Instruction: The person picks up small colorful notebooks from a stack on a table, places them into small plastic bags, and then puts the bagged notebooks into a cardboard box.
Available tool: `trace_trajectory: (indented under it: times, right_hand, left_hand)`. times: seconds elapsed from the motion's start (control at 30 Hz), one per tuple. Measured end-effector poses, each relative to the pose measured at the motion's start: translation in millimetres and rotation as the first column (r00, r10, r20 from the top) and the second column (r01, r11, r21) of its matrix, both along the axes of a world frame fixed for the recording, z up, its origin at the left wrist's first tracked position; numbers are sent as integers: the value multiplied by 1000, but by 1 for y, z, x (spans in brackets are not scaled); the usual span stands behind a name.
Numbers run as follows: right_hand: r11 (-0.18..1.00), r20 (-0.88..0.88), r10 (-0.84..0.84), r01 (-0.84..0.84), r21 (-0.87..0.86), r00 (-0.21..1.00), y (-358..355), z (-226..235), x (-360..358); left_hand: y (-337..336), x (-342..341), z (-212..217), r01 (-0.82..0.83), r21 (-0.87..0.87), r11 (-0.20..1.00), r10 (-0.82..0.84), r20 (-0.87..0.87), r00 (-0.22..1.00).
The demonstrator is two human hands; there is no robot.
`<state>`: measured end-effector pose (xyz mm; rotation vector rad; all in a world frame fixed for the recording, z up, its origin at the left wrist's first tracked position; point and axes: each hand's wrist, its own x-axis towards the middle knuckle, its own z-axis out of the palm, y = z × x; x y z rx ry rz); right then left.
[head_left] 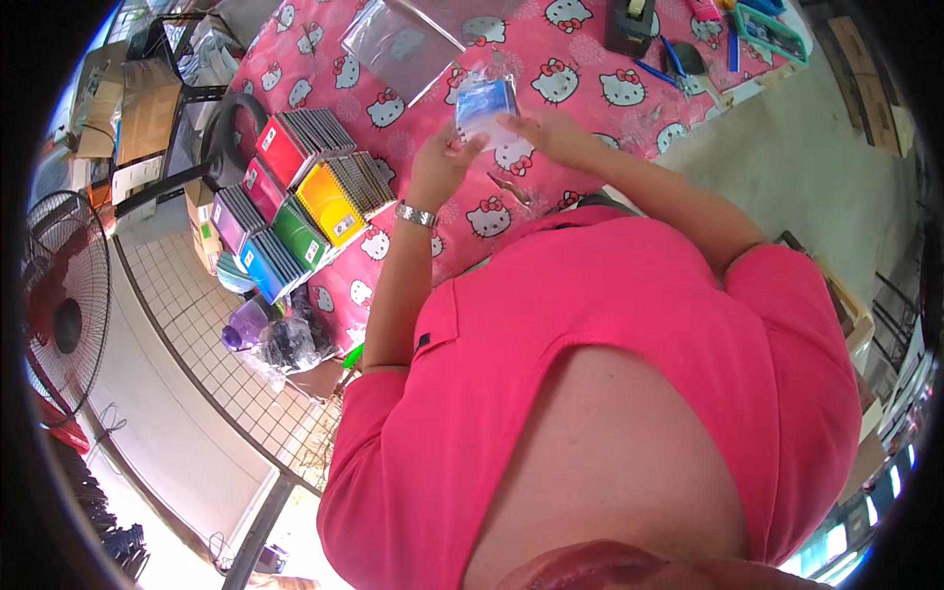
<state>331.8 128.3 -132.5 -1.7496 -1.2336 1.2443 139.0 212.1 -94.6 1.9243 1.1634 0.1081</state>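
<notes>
Both my hands, left [440, 157] and right [544, 130], pinch a clear bag [485, 100] holding something blue, over the far pink tablecloth [580, 59]. Contents unclear. Coloured notebooks [300, 192] sit left.

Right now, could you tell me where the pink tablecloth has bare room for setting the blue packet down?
Free: the cloth between the clear bags and tape dispenser, and the strip between the notebook stacks and left hand. Crowded: the far right corner with pens and tray.

Small stationery shop or packing stall: worktop [590, 59] wore pink cartoon-cat cloth, colourful notebook stacks [295, 192] stood sorted, tape dispenser [629, 22], clear bags [398, 44], cardboard boxes [147, 118] nearby.
</notes>
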Motion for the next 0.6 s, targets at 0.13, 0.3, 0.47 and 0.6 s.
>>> trace_trajectory:
  times: [0.13,0.3,0.47,0.6]
  right_hand:
    - [956,530,203,-283,74,823,24,48,16]
    - [903,470,155,-317,290,869,38,49,50]
    - [868,196,333,-381,319,922,50,-1,78]
    - [814,-94,573,-551,185,814,71,-16,59]
  left_hand:
    - [8,17,0,116,356,927,0,-311,951]
    - [10,9,41,-67,396,916,90,-39,995]
    - [24,-27,-24,-130,-388,912,279,356,892]
    - [19,-17,-65,55,-729,682,392,429,814]
